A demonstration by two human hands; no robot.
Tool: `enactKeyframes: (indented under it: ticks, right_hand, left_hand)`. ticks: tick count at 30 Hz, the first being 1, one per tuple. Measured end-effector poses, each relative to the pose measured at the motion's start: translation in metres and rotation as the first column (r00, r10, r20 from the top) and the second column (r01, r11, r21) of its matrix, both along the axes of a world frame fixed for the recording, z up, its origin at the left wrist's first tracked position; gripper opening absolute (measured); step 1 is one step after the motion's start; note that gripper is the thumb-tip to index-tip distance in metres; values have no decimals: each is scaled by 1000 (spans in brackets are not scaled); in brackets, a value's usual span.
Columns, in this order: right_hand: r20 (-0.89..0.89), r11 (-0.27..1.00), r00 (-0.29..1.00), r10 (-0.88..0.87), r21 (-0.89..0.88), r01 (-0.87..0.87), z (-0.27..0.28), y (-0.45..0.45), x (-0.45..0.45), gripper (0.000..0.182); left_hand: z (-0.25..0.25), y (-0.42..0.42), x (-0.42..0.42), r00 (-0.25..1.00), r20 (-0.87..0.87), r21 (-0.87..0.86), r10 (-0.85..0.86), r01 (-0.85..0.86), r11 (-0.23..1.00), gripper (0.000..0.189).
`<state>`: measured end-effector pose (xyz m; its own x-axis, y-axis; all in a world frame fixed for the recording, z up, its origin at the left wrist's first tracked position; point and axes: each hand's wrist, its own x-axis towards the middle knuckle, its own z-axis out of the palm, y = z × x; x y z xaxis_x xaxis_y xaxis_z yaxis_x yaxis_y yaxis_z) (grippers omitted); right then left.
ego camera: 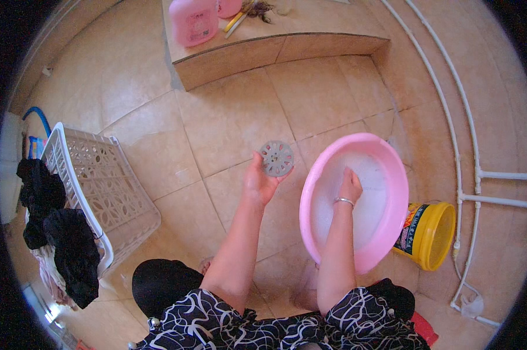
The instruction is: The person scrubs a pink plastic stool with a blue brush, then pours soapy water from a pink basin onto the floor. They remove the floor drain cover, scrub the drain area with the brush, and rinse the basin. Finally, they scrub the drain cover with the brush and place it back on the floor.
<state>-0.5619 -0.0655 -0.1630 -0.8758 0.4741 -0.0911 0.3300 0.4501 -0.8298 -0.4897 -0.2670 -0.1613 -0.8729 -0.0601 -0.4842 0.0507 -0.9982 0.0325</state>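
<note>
A round grey drain cover (277, 158) with petal-shaped slots rests in my left hand (260, 183), held above the tiled floor. My thumb is at its left edge, and the other fingers are behind it, showing through some slots. To the right, a pink plastic basin (309, 205) holds whitish, sudsy water (370, 179). My right hand (351, 186), with a silver bangle (344, 201) at the wrist, reaches down into it. The suds partly hide those fingers, so whether they grip anything is unclear.
A white laundry basket (115, 183) at left has black clothes (71, 249) over its rim. A yellow bucket (425, 236) lies on its side beside the basin. White pipes (458, 131) run along the right wall. A tiled ledge (281, 52) ahead bears pink jugs (194, 22).
</note>
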Motion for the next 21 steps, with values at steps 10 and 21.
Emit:
enactKeyframes:
  ticks: [10, 21]
  right_hand:
    - [25, -164, 819, 573, -976, 145, -17, 29, 16, 22]
    - [302, 918, 873, 384, -225, -326, 21, 29, 7, 35]
  left_hand:
    - [-30, 22, -3, 996, 80, 38, 38, -42, 998, 42]
    - [-41, 39, -10, 942, 324, -323, 85, 26, 946, 12]
